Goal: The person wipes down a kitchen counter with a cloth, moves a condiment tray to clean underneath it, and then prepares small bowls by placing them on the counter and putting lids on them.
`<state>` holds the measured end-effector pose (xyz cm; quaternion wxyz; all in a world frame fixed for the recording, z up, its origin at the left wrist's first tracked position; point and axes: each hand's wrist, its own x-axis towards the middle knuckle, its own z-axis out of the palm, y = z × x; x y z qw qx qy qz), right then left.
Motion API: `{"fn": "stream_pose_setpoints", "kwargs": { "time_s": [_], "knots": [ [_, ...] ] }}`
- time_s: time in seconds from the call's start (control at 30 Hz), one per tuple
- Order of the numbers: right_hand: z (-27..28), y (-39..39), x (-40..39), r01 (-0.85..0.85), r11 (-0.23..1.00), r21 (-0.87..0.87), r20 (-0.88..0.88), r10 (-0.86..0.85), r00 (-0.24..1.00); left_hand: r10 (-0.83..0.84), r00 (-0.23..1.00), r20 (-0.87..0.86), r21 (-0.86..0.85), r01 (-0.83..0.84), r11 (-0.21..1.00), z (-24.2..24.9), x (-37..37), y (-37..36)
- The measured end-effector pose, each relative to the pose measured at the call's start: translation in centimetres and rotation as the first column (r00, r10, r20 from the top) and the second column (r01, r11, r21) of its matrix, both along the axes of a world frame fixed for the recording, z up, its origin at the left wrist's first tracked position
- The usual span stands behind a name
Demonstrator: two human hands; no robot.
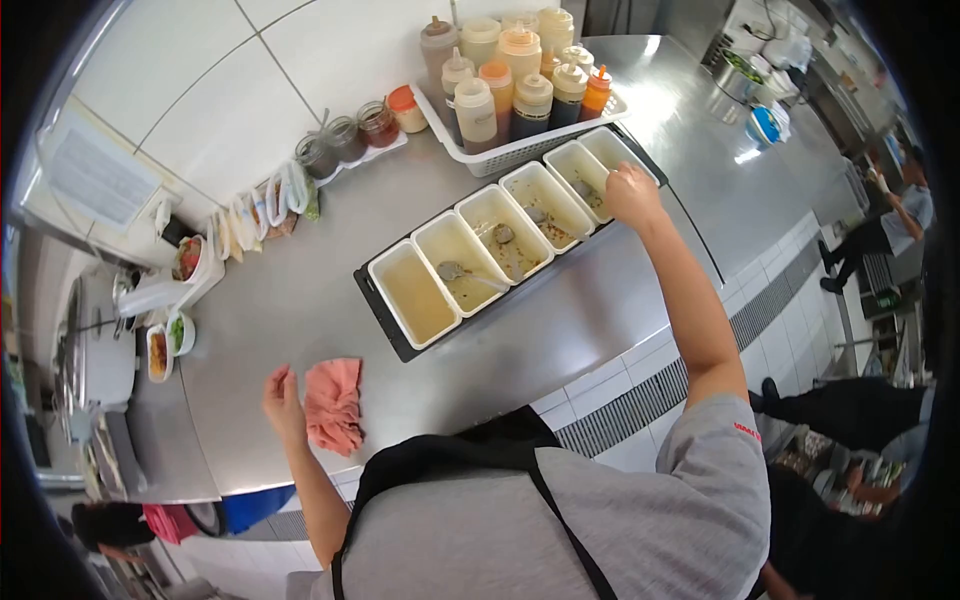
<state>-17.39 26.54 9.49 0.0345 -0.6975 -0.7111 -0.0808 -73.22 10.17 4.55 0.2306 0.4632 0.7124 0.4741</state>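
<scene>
Spilling is the main risk I see: the right hand (632,195) is closed around what looks like a spoon handle at the near edge of the row of white rectangular sauce containers (505,236), and a quick pull could tip liquid over the black tray (385,320) onto the steel tabletop (300,290). I cannot see clearly how much of the handle is inside the fist. The containers sit close together, so a spoon lifted carelessly may also drip into the neighbour one. The white basket of squeeze bottles (520,150) stands just behind, near enough for a knock from the wrist. The left hand (283,398) is well apart from the tray, fingers loosely bent and holding nothing, just beside the crumpled pink cloth (333,405) that lies on the tabletop near the front edge. Another person stands far to the right.
</scene>
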Motion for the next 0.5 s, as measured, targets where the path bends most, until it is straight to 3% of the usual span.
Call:
{"fn": "stream_pose_setpoints", "kwargs": {
  "time_s": [0.07, 0.2, 0.27, 0.3, 0.33, 0.37, 0.43, 0.5],
  "knots": [
    [1.9, -0.8, -0.1, 0.004, 0.995, 0.099, -0.062, 0.003, 0.998, -0.046, 0.999, -0.011, 0.035, 0.046, 0.998, 0.1, 1.9, -0.3],
    [5.7, -4.6, 0.3, 0.050, 0.965, 0.259, -0.206, 0.004, 0.979, 0.020, 0.995, -0.097, 0.036, -0.017, 0.999, 1.3, 3.1, -0.7],
    [4.7, -6.5, -0.2, 0.155, 0.937, 0.313, -0.295, -0.059, 0.954, 0.039, 0.991, -0.131, 0.030, -0.035, 0.999, 0.6, 2.8, -0.7],
    [2.4, -7.1, 0.0, 0.092, 0.941, 0.324, -0.303, 0.011, 0.953, 0.040, 0.986, -0.162, 0.048, -0.032, 0.998, 0.8, 3.2, -0.6],
    [0.4, -7.4, 0.2, 0.080, 0.981, 0.177, -0.173, -0.049, 0.984, 0.043, 0.980, -0.192, 0.058, -0.032, 0.998, 1.0, 4.3, -0.5],
    [-0.9, -7.8, 0.2, 0.009, 0.961, 0.276, -0.248, 0.062, 0.967, 0.047, 0.979, -0.198, 0.072, -0.033, 0.997, 1.2, 5.3, -0.3],
    [0.6, -8.4, -0.2, 0.133, 0.937, 0.324, -0.447, 0.027, 0.894, 0.028, 0.966, -0.259, 0.087, -0.006, 0.996, 2.2, 7.2, 1.0],
    [0.6, -8.6, 0.0, 0.125, 0.924, 0.362, -0.464, 0.062, 0.884, 0.035, 0.948, -0.318, 0.085, -0.008, 0.996, 3.3, 8.8, 1.0]
  ]
}}
